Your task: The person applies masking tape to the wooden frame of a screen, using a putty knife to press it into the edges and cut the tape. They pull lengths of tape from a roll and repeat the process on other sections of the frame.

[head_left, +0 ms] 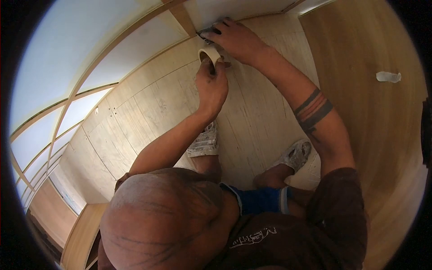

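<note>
Both hands were raised to the corner where the plywood floor (pixel 171 90) met the white wall panel (pixel 135 42). The left hand (pixel 211 85) was closed around a roll of masking tape (pixel 209 55), fingers curled about its lower edge, holding it just off the plywood close below the wooden strip (pixel 183 18) that ran up the wall. The roll was pale cream, a narrow ring with a hollow core, turned so that its open centre faced up and toward the camera.

The right hand (pixel 236 40) lay just beyond the roll, fingers bent and pressed down at the base of the wall panel. Under its fingertips sat something small and dark (pixel 208 31); what it was could not be told, nor whether the hand gripped it or only pressed on it. The right forearm carried a banded tattoo (pixel 313 109) of dark and reddish stripes.

Below the hands, the person's two feet in paint-spattered sandals (pixel 203 141) stood on the plywood, the right one (pixel 298 155) well apart from the left. To the right rose a smooth wood-grain panel (pixel 360 135), with a small scrap of white tape (pixel 388 77) stuck on it, well apart from the hands.
</note>
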A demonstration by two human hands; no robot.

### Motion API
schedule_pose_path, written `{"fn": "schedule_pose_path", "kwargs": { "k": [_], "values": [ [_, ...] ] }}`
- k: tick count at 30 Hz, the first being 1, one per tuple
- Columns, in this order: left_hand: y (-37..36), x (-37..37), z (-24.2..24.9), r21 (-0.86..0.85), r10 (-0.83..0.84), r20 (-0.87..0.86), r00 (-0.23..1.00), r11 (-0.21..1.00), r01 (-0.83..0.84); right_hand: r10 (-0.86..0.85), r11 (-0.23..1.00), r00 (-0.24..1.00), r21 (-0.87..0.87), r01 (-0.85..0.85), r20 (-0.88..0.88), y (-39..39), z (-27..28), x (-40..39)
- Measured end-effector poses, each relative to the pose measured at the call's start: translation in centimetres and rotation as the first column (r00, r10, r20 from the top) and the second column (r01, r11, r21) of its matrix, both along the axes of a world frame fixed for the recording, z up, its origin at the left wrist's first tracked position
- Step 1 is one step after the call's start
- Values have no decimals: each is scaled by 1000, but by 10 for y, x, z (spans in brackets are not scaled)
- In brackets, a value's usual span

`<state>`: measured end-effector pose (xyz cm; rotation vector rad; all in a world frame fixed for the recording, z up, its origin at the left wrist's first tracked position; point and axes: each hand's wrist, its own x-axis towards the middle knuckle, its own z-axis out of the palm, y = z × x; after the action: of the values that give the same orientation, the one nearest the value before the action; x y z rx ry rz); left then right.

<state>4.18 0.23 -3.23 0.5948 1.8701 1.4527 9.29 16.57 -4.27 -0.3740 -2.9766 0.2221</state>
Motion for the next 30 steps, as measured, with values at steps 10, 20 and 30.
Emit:
{"fn": "schedule_pose_path", "kwargs": {
  "k": [10, 20, 30],
  "values": [
    [-35, 62, 10, -74, -873, -467, 144, 201, 977, 16, 999, 1000, 51, -14, -26, 7, -2, -5],
    [-60, 27, 53, 218, -893, -253, 373, 323, 921, -64, 998, 996, 10, 65, -60, -5, 0, 5],
    [-74, -48, 53, -117, -746, -529, 404, 536, 836, -832, 443, 534, -761, 474, -151, 23, 22, 144]
  ]
}}
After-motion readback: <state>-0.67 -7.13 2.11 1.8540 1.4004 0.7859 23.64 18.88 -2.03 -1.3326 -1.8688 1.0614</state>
